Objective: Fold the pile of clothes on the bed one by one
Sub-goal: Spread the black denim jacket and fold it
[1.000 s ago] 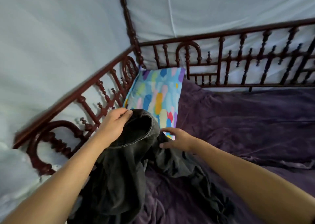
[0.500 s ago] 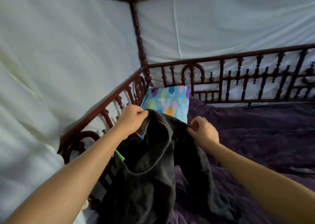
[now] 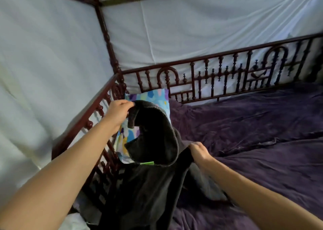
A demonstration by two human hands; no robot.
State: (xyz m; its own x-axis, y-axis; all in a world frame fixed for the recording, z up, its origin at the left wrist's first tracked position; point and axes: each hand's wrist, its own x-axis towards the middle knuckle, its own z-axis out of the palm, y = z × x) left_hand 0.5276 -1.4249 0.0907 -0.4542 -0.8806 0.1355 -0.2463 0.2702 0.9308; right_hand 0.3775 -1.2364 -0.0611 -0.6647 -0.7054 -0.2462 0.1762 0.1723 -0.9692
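Holding black garment (image 3: pixel 153 186) up over bed (image 3: pixel 262 124): left hand (image 3: pixel 120 110) fingers pinched neckline (image 3: pixel 168 124) high, right hand (image 3: pixel 199 151) fingers pinched lower edge, likely spreading it open for folding.

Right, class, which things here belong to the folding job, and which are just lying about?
Job: dark grey garment, left hand and right hand gripping it, purple bedspread.
Lying about: patterned pillow, wooden bed rail.
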